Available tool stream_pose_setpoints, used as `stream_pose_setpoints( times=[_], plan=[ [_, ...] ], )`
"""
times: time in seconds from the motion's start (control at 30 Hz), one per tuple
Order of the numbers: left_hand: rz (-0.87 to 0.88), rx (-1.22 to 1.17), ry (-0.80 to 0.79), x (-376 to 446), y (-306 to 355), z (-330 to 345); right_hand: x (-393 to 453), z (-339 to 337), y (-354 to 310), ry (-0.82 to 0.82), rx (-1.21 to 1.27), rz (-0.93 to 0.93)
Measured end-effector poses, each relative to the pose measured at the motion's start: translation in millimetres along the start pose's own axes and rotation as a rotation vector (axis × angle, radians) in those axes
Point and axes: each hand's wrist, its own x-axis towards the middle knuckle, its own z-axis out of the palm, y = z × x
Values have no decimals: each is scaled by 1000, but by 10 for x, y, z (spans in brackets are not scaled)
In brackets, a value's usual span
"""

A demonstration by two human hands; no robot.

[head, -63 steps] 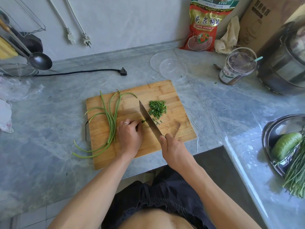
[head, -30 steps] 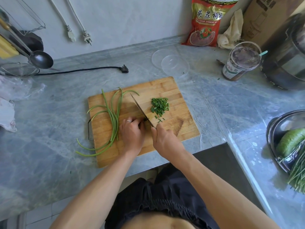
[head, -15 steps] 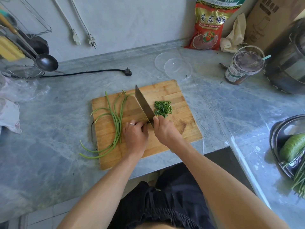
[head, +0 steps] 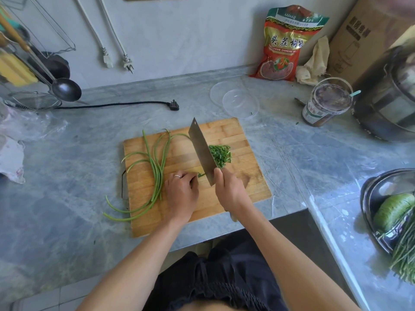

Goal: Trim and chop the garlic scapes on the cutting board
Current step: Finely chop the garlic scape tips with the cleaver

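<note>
Our right hand (head: 231,191) grips the cleaver (head: 202,151), blade raised and tilted. Just left of it, our left hand (head: 182,191) pins a short stub (head: 201,175) under curled fingers on the board (head: 224,198). Chopped bits (head: 221,153) lie beyond the blade; whole scapes (head: 157,173) lie left of the left hand.

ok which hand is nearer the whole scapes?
Left. The left hand rests just right of the whole scapes; the right hand, gripping the cleaver, is farther right.
</note>
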Motion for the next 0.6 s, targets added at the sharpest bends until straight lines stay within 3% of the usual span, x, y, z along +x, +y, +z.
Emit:
stream_pose_setpoints(
  times=[0.6],
  plan=[
    [-2,-10,-4,-82,-37,-22,145,184,-40,-54,43,27]
  ],
)
